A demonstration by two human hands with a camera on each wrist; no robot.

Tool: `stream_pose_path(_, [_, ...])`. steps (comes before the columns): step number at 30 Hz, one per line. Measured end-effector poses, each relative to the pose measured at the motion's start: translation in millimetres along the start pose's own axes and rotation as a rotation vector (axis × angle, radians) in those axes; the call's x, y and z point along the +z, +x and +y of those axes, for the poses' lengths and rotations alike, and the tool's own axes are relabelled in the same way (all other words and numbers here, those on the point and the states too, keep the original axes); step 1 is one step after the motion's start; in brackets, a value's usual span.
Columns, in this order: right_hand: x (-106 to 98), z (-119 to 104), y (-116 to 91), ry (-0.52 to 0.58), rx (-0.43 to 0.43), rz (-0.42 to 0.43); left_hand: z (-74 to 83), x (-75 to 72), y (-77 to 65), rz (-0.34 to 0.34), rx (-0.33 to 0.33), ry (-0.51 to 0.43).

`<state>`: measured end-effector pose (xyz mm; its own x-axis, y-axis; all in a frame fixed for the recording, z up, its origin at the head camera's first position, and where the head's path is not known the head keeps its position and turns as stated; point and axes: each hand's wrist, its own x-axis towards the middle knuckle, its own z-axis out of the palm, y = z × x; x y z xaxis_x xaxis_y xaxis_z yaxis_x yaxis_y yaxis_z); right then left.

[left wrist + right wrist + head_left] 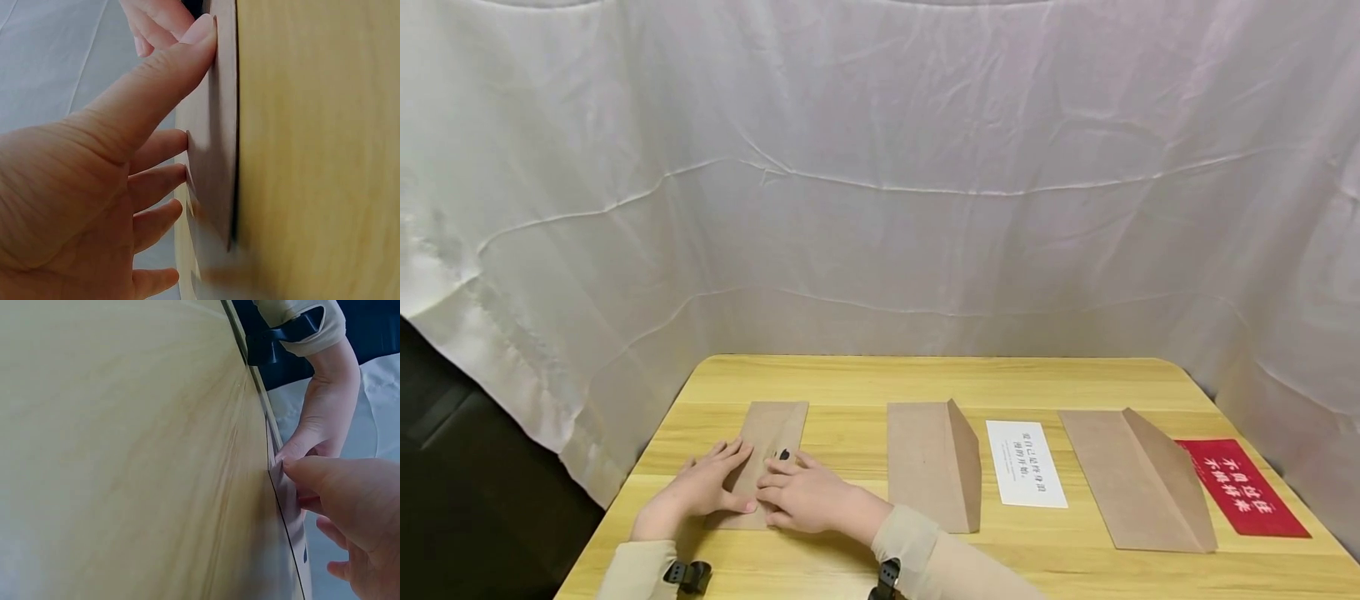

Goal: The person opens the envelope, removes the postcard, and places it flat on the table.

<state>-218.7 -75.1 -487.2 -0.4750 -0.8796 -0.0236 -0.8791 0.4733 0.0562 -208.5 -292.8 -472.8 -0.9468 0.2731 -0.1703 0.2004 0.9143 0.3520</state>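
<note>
On the left of the table lies a brown paper envelope (772, 419) with a black mark (784, 454) on it, partly covered by both hands. Spread fingers of my left hand (700, 486) rest on its left part, and the thumb touches the paper near the lower end. In the left wrist view, the left thumb (199, 44) presses the envelope (209, 200) while the other fingertips are at its edge. My right hand (811, 497) lies on the envelope's right side, fingers pointing left beside the mark. The right wrist view has the right thumb (303, 470) close to the left hand (325, 412).
Right of the hands, a second brown envelope (921, 467) has its flap raised. A white card (1026, 479) with printed characters follows. Farther right, another flap-up envelope (1112, 475) overlaps a red card (1262, 500). Pale curtains (925, 233) surround the wooden table (850, 379).
</note>
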Motion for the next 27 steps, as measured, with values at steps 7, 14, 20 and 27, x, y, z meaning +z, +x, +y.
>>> stream_pose_path(7, [2, -1, -7, -0.051, 0.006, 0.028, 0.5, 0.8, 0.3, -0.005, -0.003, -0.005])
stream_pose_path(14, [-3, 0, -15, -0.071, 0.029, 0.049, 0.6, 0.1, -0.3, -0.001, -0.003, -0.016])
stream_pose_path(20, [-6, 1, -27, -0.091, 0.049, 0.067, -0.2, 0.5, -0.1, 0.005, -0.003, -0.019])
stream_pose_path(27, [-7, -2, -40, -0.135, 0.092, 0.143, -1.2, 0.2, 0.5, -0.003, -0.008, -0.033])
